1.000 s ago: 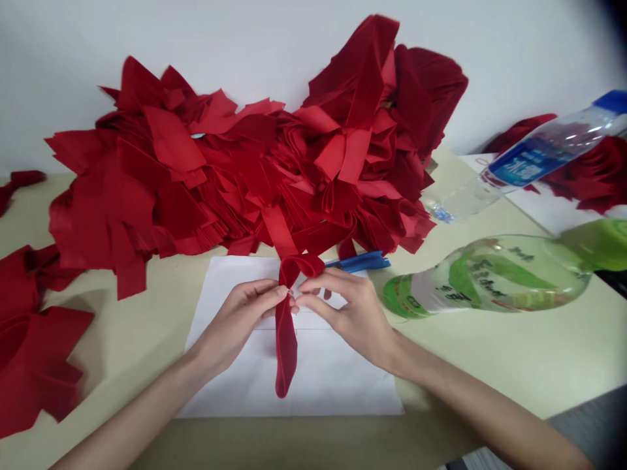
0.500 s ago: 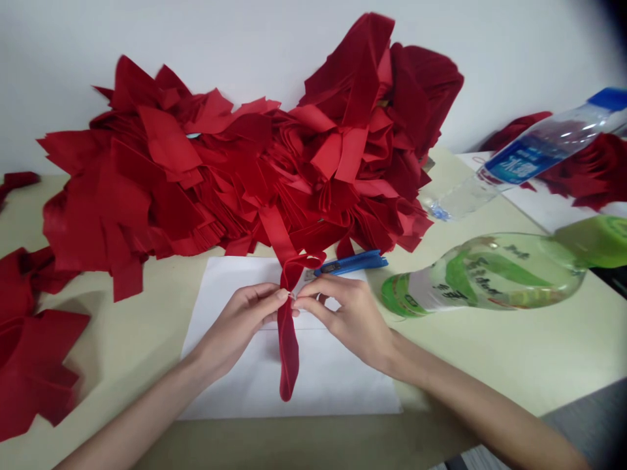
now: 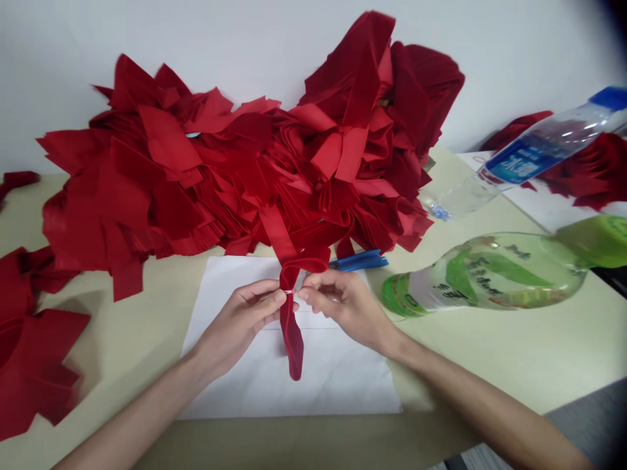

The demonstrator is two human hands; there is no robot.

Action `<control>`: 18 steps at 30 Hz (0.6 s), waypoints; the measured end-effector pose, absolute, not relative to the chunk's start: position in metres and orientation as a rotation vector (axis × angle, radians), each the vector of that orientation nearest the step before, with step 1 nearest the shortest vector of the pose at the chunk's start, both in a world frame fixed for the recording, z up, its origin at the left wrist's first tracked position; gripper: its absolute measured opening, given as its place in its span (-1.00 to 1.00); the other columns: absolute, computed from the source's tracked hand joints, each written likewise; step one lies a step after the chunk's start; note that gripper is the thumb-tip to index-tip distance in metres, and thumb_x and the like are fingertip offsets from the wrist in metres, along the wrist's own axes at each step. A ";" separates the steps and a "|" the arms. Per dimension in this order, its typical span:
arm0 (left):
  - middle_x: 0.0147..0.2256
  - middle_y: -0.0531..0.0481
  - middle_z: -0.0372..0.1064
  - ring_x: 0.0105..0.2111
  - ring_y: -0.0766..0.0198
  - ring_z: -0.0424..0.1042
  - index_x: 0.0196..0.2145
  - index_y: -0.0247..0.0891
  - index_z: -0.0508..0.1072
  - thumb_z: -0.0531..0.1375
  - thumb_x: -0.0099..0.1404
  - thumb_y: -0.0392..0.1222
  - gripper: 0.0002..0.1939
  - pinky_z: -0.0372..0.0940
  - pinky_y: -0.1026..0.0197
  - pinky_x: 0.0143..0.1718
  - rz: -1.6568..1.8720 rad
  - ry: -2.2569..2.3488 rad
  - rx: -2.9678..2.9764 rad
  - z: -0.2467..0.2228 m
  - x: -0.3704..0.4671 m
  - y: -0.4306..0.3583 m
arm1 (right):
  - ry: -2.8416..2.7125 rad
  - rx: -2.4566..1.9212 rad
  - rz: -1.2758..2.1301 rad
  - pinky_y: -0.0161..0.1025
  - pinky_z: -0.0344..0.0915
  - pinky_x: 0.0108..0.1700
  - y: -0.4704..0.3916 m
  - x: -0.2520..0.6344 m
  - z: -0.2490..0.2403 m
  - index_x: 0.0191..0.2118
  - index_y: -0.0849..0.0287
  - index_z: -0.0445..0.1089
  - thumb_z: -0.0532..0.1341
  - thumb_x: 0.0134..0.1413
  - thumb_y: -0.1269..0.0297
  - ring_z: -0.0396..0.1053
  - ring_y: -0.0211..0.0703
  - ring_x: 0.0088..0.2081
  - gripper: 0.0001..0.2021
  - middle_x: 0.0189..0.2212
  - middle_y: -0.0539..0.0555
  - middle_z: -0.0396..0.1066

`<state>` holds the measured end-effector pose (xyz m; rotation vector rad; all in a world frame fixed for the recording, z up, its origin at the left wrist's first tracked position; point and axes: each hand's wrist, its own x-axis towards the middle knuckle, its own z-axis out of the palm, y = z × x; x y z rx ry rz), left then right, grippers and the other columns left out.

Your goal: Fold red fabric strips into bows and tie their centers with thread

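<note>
A red velvet ribbon (image 3: 294, 346) is gathered at its middle, with one loop above and another hanging below. A thin white thread or band (image 3: 290, 292) circles the gathered part. My left hand (image 3: 257, 305) is closed on the ribbon, thumb and fingers pinching it beside the band. On the other side, my right hand (image 3: 337, 300) has its thumb and forefinger pressed together at the end of the white thread. The ribbon hangs over a sheet of white paper (image 3: 230, 385).
A large heap of red ribbon pieces (image 3: 235, 170) lies behind my hands. Beyond my right hand lies a blue tool (image 3: 360, 261), partly covered. To the right are a green-capped bottle (image 3: 514, 271) and a water bottle (image 3: 524, 160). More red pieces (image 3: 39, 365) lie at left.
My right hand has drawn slightly right and up, and the white thread now shows across the ribbon. The ribbon's lower loop has swung right and up; the upper loop sits wider.
</note>
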<state>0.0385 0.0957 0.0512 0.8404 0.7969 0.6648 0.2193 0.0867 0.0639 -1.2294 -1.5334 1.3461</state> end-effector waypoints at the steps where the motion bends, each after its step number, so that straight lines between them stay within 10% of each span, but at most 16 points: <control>1: -0.35 0.01 0.42 -0.30 0.29 0.37 -0.36 -0.24 0.49 0.17 0.26 -0.16 -0.86 0.25 0.22 -0.16 0.656 0.794 0.840 0.052 0.039 0.095 | -1.488 -1.214 1.381 -0.41 0.19 -0.50 0.087 0.219 0.064 -0.46 0.24 0.35 0.21 0.07 0.26 0.20 -0.40 -0.54 -0.83 -0.56 -0.06 0.29; 18: -0.43 0.09 0.32 -0.32 0.34 0.31 -0.50 -0.26 0.44 0.24 0.17 -0.19 -0.86 0.29 0.23 -0.16 0.740 0.987 0.845 0.050 0.043 0.090 | -1.487 -1.290 1.272 -0.38 0.24 -0.43 0.085 0.211 0.048 -0.46 0.22 0.34 0.21 0.05 0.30 0.26 -0.36 -0.49 -0.87 -0.54 -0.05 0.33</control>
